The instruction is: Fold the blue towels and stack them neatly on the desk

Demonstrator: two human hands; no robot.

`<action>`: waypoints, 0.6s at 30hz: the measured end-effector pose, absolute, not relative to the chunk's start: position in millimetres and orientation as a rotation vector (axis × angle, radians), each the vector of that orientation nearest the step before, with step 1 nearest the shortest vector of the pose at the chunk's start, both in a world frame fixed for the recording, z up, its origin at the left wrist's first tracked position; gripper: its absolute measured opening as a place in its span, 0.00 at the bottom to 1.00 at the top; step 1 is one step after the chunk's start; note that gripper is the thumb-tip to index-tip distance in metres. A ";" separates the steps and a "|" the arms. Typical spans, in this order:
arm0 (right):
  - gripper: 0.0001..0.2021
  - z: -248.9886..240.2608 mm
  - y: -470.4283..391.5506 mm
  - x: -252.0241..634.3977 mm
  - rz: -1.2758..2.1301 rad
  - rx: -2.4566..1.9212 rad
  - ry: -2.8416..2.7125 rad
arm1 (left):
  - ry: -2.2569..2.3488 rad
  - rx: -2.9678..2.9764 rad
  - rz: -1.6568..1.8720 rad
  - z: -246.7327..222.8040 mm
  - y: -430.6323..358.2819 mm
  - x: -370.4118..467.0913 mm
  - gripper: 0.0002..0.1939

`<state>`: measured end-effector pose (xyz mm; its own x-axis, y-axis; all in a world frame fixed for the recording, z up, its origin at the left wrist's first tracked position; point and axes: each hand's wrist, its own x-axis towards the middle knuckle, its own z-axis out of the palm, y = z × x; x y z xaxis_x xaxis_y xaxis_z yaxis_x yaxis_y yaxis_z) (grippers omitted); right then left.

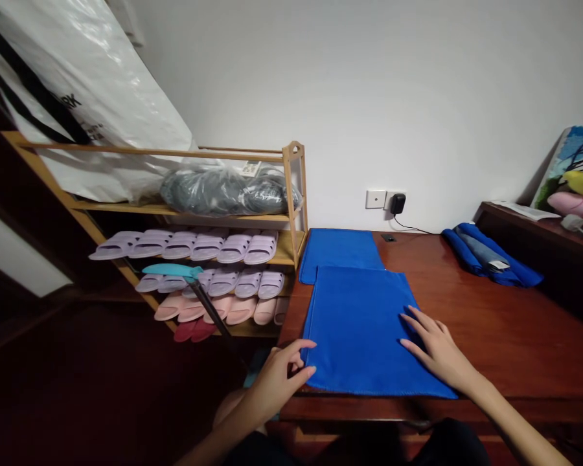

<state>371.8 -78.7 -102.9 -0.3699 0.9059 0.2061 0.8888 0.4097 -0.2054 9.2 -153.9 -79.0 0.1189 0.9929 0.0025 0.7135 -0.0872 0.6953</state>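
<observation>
A blue cloth [359, 330] lies flat on the wooden table [495, 336], reaching its front edge. Its far end overlaps a second blue cloth [340, 249] near the wall. My left hand [284, 375] is at the near cloth's left edge, thumb and forefinger apart, with nothing gripped between them. On the right edge of the same cloth rests my right hand [432, 343], fingers spread and holding nothing. Farther right on the table are folded blue cloths [510, 268] with a grey-blue piece and a white label.
Left of the table stands a wooden rack [296, 194] with lilac slippers [208, 246], pink slippers [240, 310] and a plastic-wrapped grey bundle [223, 191]. A turquoise-topped handle [172, 270] leans before it. A black plug [397, 204] is in the wall; a raised shelf [525, 226] borders the right.
</observation>
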 end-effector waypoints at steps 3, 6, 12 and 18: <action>0.26 -112.6 -101.2 388.4 -0.021 -1.675 -2.156 | 1.645 1.906 0.728 -75.5 -156.3 4.0 0.18; 0.22 -127.5 -128.6 402.3 0.009 -1.738 -2.024 | 1.635 1.906 0.756 -73.4 -158.4 -0.9 0.18; 0.22 -144.9 -163.9 395.3 0.149 -1.796 -1.822 | 1.572 1.792 0.672 -75.8 -158.3 1.2 0.20; 0.25 -136.9 -157.5 385.9 0.504 -1.755 -1.662 | 1.470 1.812 0.697 -72.4 -155.7 7.6 0.17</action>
<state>385.9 -157.5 -136.9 0.1185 0.9799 0.1607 0.7254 0.0251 -0.6878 7.6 -155.7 -72.4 0.2143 0.9766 -0.0169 0.6053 -0.1192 0.7870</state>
